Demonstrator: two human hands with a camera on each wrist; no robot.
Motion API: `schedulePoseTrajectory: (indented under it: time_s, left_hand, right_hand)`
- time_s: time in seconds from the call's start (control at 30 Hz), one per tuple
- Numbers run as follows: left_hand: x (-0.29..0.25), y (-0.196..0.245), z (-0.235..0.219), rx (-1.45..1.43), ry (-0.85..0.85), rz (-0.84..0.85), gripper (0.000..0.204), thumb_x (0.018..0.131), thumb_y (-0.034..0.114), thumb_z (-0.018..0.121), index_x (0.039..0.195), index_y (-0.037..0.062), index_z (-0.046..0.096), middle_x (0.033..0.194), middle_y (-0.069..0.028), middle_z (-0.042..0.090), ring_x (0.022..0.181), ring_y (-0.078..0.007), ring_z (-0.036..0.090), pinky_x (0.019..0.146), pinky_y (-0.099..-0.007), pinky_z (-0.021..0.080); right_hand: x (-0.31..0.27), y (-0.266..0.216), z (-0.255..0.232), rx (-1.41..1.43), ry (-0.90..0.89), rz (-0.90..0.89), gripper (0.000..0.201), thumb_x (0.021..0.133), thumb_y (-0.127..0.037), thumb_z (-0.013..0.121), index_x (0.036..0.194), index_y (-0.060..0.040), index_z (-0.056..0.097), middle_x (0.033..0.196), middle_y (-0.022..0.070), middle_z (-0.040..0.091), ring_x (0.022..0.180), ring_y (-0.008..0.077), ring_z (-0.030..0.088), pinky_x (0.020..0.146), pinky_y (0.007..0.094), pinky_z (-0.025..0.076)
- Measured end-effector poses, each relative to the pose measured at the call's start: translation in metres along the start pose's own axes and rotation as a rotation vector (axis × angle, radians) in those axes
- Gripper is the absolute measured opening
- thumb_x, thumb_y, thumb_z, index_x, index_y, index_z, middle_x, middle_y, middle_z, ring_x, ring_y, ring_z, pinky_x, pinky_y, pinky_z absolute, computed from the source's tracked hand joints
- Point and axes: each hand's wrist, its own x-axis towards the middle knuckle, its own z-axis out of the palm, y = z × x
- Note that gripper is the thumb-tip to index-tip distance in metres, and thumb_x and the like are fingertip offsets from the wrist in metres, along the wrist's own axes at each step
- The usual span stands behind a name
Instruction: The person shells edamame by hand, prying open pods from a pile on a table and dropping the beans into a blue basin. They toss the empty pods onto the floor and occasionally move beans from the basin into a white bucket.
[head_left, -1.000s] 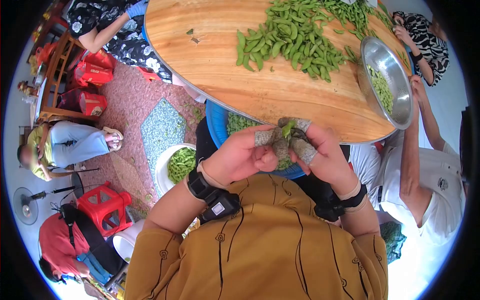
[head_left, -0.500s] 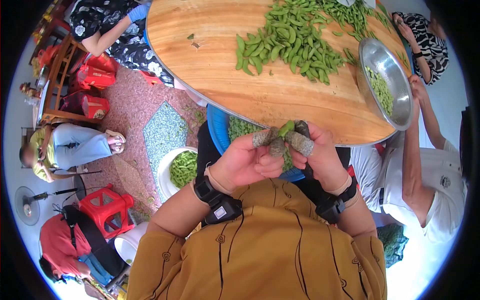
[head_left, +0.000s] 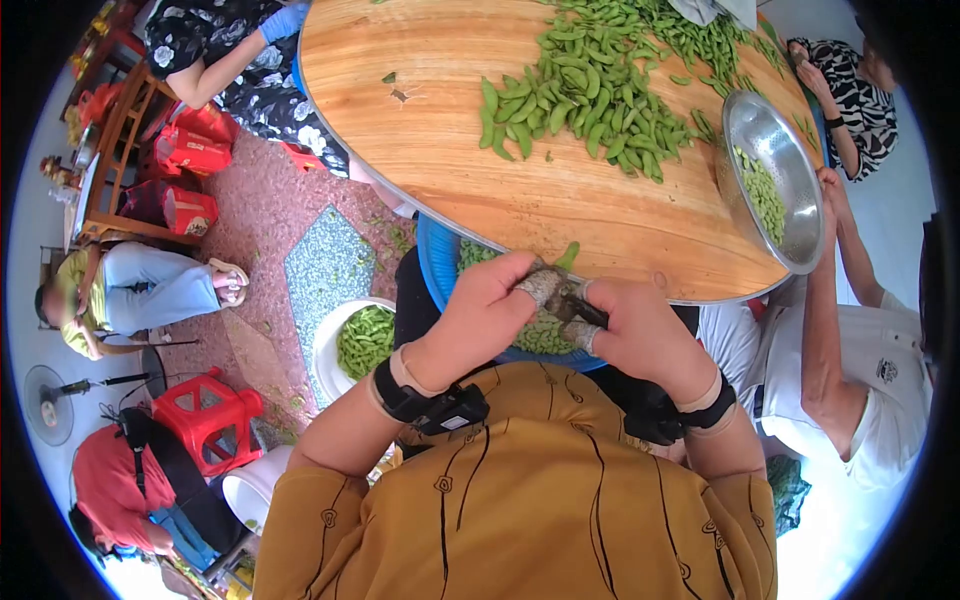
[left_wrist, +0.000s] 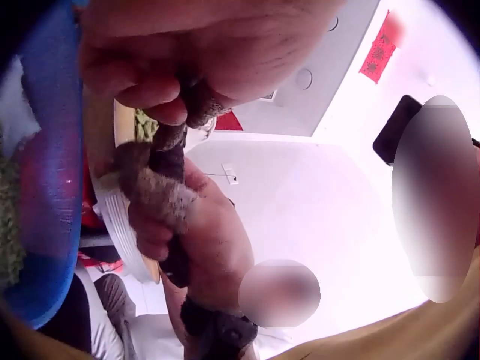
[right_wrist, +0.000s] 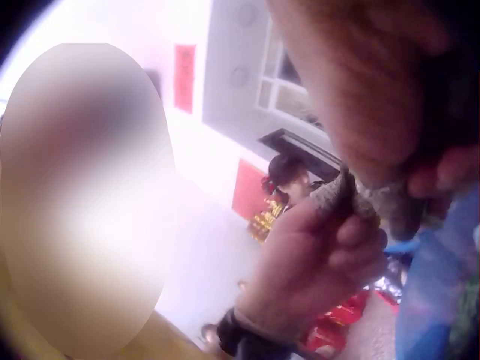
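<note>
A single green edamame pod sticks up from between the fingertips of both hands, at the table's near edge. My left hand pinches it with thumb and fingers wrapped in dirty grey tape. My right hand, its fingertips wrapped likewise, meets the left and pinches at the pod's lower end, which the fingers hide. Both hands work above a blue basin of shelled green beans. In the left wrist view the taped fingers of the right hand touch the left hand's fingertips.
A heap of edamame pods lies on the round wooden table. A steel bowl with shelled beans tilts at its right edge, beside a person in white. A white bucket of green pods and a red stool stand left.
Both hands have rolled over so that their backs face up, and the fingertips have closed in together. The pod, earlier upright between the fingertips, now pokes out beyond them toward the table.
</note>
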Motion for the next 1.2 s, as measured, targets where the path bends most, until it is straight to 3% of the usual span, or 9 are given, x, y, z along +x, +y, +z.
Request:
schedulePoseTrajectory:
  time_s: [0.13, 0.2, 0.27, 0.37, 0.53, 0.73, 1.0, 1.07, 1.2]
  left_hand:
    - [-0.018, 0.004, -0.033, 0.334, 0.057, 0.064, 0.009, 0.087, 0.008, 0.054, 0.082, 0.0015, 0.058, 0.059, -0.0011, 0.048, 0.057, -0.0079, 0.046, 0.051, -0.0246, 0.037]
    - [-0.035, 0.006, -0.053, 0.536, 0.094, 0.096, 0.012, 0.083, 0.013, 0.060, 0.078, 0.0014, 0.059, 0.060, -0.0098, 0.054, 0.057, -0.0163, 0.054, 0.052, -0.0321, 0.041]
    - [-0.053, 0.001, -0.070, 1.103, 0.056, -0.025, 0.017, 0.078, 0.018, 0.063, 0.075, 0.0017, 0.059, 0.066, -0.0170, 0.059, 0.062, -0.0309, 0.060, 0.057, -0.0413, 0.045]
    - [-0.075, -0.011, -0.087, 1.389, -0.006, -0.268, 0.019, 0.076, 0.023, 0.067, 0.077, 0.0049, 0.061, 0.067, -0.0153, 0.060, 0.066, -0.0358, 0.062, 0.056, -0.0432, 0.049]
    - [-0.068, -0.009, -0.074, 1.142, 0.034, -0.231, 0.016, 0.071, 0.011, 0.059, 0.084, 0.0024, 0.056, 0.074, -0.0194, 0.059, 0.074, -0.0388, 0.060, 0.064, -0.0467, 0.047]
    - [-0.050, -0.020, -0.055, 0.989, 0.072, -0.106, 0.012, 0.073, 0.009, 0.058, 0.083, 0.0032, 0.056, 0.077, -0.0178, 0.059, 0.075, -0.0377, 0.059, 0.065, -0.0467, 0.047]
    - [-0.053, -0.034, -0.029, 0.945, -0.141, -0.055, 0.018, 0.076, 0.015, 0.060, 0.089, 0.0026, 0.055, 0.080, -0.0168, 0.059, 0.078, -0.0370, 0.059, 0.068, -0.0463, 0.048]
    - [-0.059, -0.034, -0.031, 0.946, -0.178, -0.065, 0.018, 0.077, 0.014, 0.059, 0.091, 0.0025, 0.056, 0.082, -0.0176, 0.060, 0.079, -0.0370, 0.060, 0.069, -0.0462, 0.048]
    - [-0.062, -0.031, -0.026, 0.862, -0.279, -0.115, 0.021, 0.078, 0.018, 0.059, 0.092, 0.0017, 0.059, 0.084, -0.0189, 0.063, 0.081, -0.0366, 0.062, 0.068, -0.0445, 0.050]
  right_hand:
    - [0.019, -0.017, -0.020, -0.173, 0.007, 0.086, 0.016, 0.075, -0.012, 0.062, 0.083, 0.0014, 0.056, 0.076, 0.0227, 0.060, 0.074, 0.0420, 0.059, 0.065, 0.0474, 0.046]
    - [0.037, -0.014, -0.025, -0.170, 0.117, 0.036, 0.017, 0.076, -0.013, 0.062, 0.084, 0.0006, 0.056, 0.074, 0.0222, 0.061, 0.072, 0.0421, 0.059, 0.064, 0.0477, 0.047]
    - [0.061, -0.013, -0.028, -0.162, 0.230, -0.013, 0.017, 0.077, -0.014, 0.063, 0.085, -0.0003, 0.057, 0.073, 0.0217, 0.061, 0.070, 0.0423, 0.059, 0.064, 0.0480, 0.048]
    - [0.105, -0.016, -0.025, -0.327, 0.418, -0.091, 0.019, 0.077, -0.015, 0.063, 0.086, -0.0002, 0.055, 0.074, 0.0215, 0.062, 0.071, 0.0408, 0.061, 0.063, 0.0476, 0.049]
    - [0.149, 0.004, -0.008, -0.438, 0.547, 0.027, 0.021, 0.075, -0.013, 0.064, 0.087, 0.0010, 0.053, 0.073, 0.0200, 0.063, 0.071, 0.0382, 0.063, 0.064, 0.0462, 0.050]
    - [0.103, 0.011, -0.033, -0.310, 0.505, 0.032, 0.016, 0.075, -0.012, 0.063, 0.082, 0.0004, 0.054, 0.076, 0.0216, 0.062, 0.071, 0.0386, 0.062, 0.065, 0.0454, 0.050]
    - [0.109, 0.015, -0.014, -0.543, 0.507, -0.024, 0.014, 0.073, -0.010, 0.062, 0.082, 0.0005, 0.056, 0.074, 0.0219, 0.060, 0.074, 0.0384, 0.061, 0.067, 0.0457, 0.049]
    - [0.100, 0.002, -0.002, -0.497, 0.409, -0.024, 0.013, 0.073, -0.010, 0.061, 0.081, -0.0005, 0.057, 0.074, 0.0213, 0.060, 0.075, 0.0383, 0.060, 0.067, 0.0453, 0.049]
    - [0.068, -0.056, 0.033, 0.044, 0.005, -0.324, 0.016, 0.072, -0.010, 0.060, 0.086, -0.0013, 0.058, 0.075, 0.0207, 0.060, 0.074, 0.0379, 0.060, 0.067, 0.0448, 0.048]
